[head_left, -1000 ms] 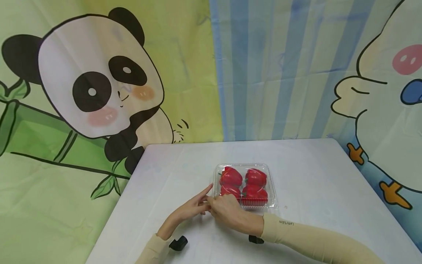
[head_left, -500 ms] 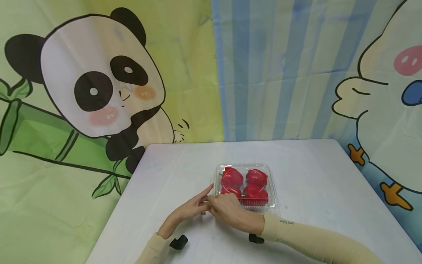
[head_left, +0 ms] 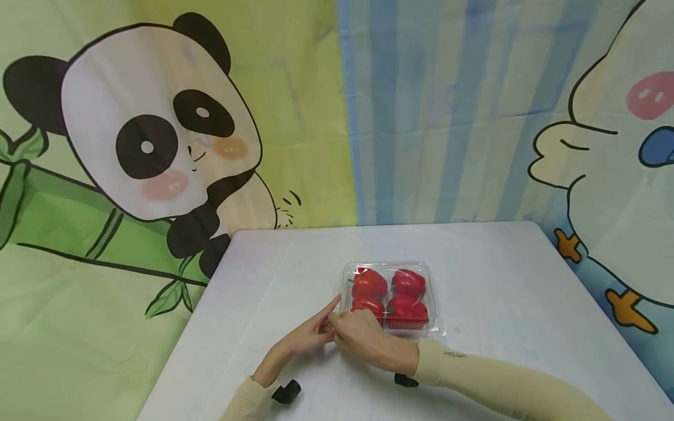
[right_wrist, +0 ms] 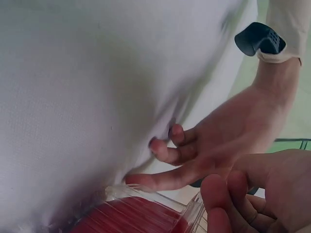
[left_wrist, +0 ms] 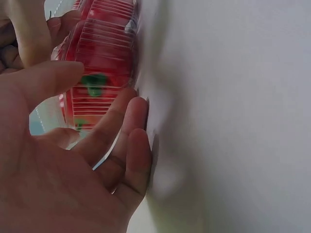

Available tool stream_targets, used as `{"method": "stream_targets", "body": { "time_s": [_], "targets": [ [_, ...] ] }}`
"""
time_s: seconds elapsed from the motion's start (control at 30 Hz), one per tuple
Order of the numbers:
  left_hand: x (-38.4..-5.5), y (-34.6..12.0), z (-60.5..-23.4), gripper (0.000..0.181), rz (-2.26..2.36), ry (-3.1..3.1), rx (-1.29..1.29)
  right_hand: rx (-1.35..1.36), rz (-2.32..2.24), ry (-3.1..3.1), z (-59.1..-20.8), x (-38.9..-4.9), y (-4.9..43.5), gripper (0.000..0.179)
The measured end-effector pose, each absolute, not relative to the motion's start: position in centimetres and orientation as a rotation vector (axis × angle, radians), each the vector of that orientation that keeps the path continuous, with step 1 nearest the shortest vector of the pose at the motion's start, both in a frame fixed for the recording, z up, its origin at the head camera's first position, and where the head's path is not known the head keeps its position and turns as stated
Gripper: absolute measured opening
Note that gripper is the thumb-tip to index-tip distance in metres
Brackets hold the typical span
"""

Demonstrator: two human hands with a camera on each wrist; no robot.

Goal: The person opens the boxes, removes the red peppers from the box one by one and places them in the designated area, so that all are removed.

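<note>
A clear plastic clamshell box (head_left: 436,310) lies on the white table with several red bell peppers (head_left: 370,285) inside. At its front left corner my right hand (head_left: 363,339) has curled fingers; in the right wrist view, its thumb and fingertips pinch at the box's edge. My left hand (head_left: 302,338) is beside the same corner, its index finger reaching along the left side. The left wrist view shows the left hand's thumb and fingers spread, fingertips at the ribbed box wall (left_wrist: 104,43) and low against the table. The right hand hides that corner from the head view.
White table (head_left: 489,275) surrounds the box. A patterned cloth backdrop (head_left: 310,117) with a panda print hangs behind and beside the table. Dark wrist-camera mounts (head_left: 286,392) sit under both wrists.
The hands stay at the same corner. The left hand's fingers have drawn in slightly towards the right hand, and the right hand has shifted a very little.
</note>
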State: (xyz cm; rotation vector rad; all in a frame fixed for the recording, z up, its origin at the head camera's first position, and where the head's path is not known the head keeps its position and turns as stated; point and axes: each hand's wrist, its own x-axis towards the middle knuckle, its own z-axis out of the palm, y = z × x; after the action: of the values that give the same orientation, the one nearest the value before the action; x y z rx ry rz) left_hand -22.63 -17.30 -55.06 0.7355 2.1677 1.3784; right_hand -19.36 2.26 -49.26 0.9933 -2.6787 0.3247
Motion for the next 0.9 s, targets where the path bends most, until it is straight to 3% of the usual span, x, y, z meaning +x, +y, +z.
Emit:
{"method": "stream_targets", "body": {
  "time_s": [0.9],
  "targets": [
    [-22.3, -17.4, -53.9, 0.080, 1.313, 2.161, 0.616, 0.985, -0.036, -2.591, -48.7, -18.0, 2.6, 0.024]
  ]
}}
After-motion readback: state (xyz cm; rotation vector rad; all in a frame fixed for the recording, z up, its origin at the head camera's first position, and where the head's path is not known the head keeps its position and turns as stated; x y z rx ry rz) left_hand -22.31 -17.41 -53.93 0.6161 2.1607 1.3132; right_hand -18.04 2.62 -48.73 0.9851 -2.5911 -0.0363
